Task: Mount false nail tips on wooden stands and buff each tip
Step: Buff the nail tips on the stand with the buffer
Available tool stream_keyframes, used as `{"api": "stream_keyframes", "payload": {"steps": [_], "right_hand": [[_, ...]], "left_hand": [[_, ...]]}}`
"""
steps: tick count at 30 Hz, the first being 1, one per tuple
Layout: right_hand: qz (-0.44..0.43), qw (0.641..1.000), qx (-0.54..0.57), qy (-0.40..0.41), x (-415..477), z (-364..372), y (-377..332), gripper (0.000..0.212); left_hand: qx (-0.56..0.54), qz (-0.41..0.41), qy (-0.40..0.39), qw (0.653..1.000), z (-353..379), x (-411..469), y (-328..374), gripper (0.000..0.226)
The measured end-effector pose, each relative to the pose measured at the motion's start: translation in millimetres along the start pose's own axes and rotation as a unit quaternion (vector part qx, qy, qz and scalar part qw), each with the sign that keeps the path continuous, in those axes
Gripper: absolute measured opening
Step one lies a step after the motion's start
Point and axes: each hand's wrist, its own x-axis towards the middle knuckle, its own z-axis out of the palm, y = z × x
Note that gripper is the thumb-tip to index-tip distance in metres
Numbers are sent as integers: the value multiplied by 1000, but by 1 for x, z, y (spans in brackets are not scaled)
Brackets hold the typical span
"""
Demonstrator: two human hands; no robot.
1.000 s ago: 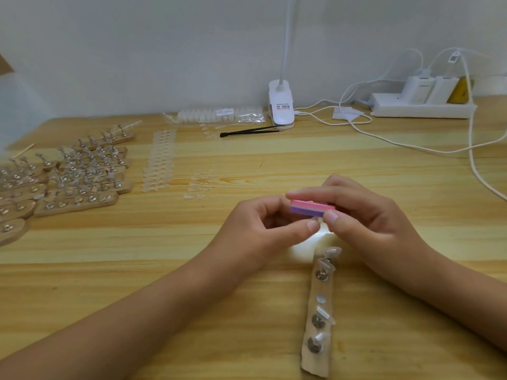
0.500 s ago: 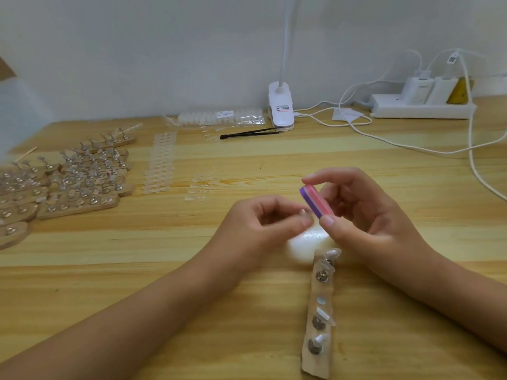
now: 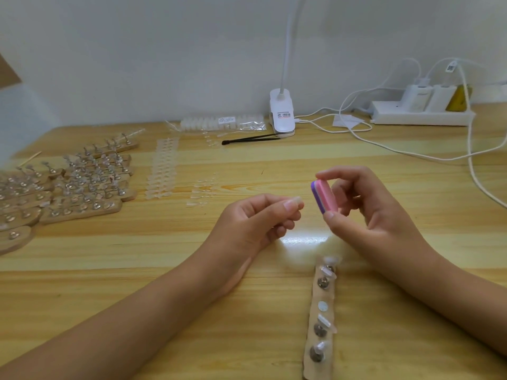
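My left hand (image 3: pixel 258 223) pinches a clear false nail tip (image 3: pixel 293 202) between thumb and fingers, above the wooden table (image 3: pixel 192 270). A little to its right, my right hand (image 3: pixel 365 207) holds a pink and purple buffer block (image 3: pixel 325 196) by its ends, tilted upright and apart from the tip. Below the hands lies a wooden stand (image 3: pixel 319 319) with several metal pegs; several of them carry clear tips and one spot shows only a white pad.
Many wooden stands with mounted tips (image 3: pixel 71 187) crowd the left side. Strips of loose nail tips (image 3: pixel 162 168) and scattered tips (image 3: pixel 200 193) lie in the middle. At the back are a bag of tips (image 3: pixel 222 123), black tweezers (image 3: pixel 252 138), a clip lamp (image 3: pixel 282 113), cables and a power strip (image 3: pixel 419 113).
The buffer block has lifted off the tip and turned from flat to upright. My hands have drawn apart, and the tip in my left hand now shows.
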Motion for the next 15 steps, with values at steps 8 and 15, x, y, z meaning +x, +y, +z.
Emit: {"api": "stream_keyframes", "payload": {"steps": [8, 15], "right_hand": [[46, 995, -71, -49, 3, 1, 3, 27], [-59, 997, 2, -41, -5, -2, -8, 33]], "left_hand": [[16, 1, -17, 1000, -2, -1, -1, 28], [44, 2, -7, 999, -2, 0, -4, 28]]}}
